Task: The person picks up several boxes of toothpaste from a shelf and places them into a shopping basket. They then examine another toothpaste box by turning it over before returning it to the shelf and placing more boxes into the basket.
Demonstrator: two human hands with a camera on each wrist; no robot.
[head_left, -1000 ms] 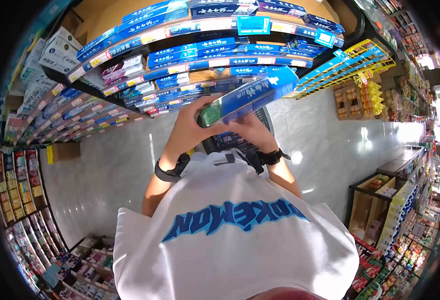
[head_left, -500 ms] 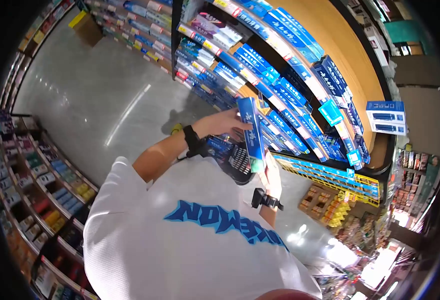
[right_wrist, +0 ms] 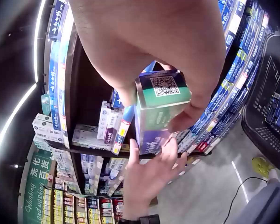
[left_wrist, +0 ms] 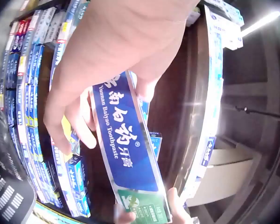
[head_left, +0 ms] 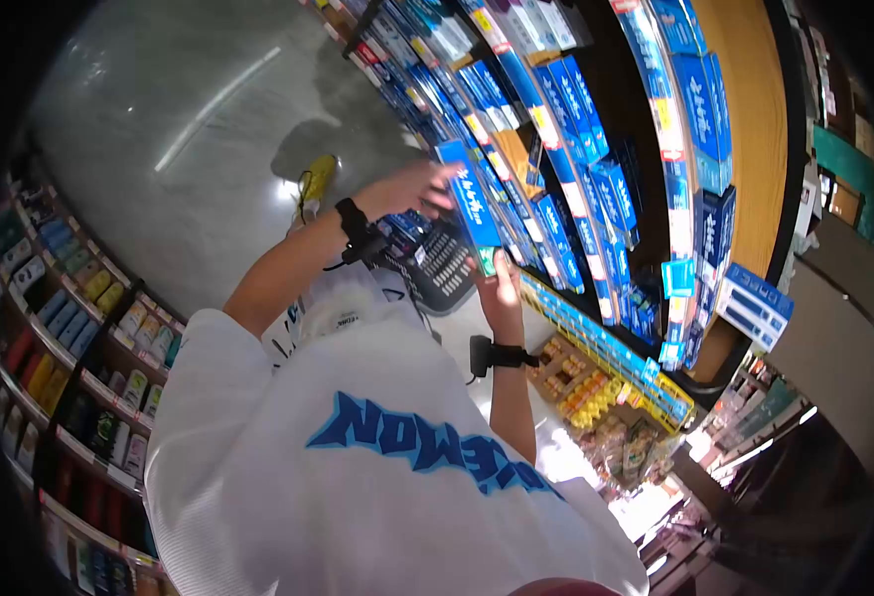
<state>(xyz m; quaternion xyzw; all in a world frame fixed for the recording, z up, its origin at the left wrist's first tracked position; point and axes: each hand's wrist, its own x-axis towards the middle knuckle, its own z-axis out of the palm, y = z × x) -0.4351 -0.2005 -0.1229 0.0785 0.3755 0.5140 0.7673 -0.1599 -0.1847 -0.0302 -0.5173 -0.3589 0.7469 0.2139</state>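
A long blue toothpaste box [head_left: 470,202] with a green end is held up in front of the body. My right hand [head_left: 500,290] grips the green end, thumb and fingers on opposite sides. At the blue end, my left hand [head_left: 409,191] is spread and blurred. The left wrist view has the left hand [left_wrist: 116,46] over the upper part of the box [left_wrist: 126,140], fingers loosely extended. In the right wrist view, the right hand [right_wrist: 154,37] pinches the box [right_wrist: 161,109]; the left hand's straight fingers lie at its far end, contact unclear.
Curved shelves of toothpaste boxes [head_left: 576,109] stand close ahead and to the right. A dark shopping basket [head_left: 442,273] is below the hands, near a yellow shoe [head_left: 318,179]. A yellow wire rack [head_left: 606,348] adjoins the shelf; bottle shelves [head_left: 109,348] line the left side.
The head view has rotated. The box, first held in both hands with its green end by my left hand, now has that end in my right; my left fingers have loosened at the blue end.
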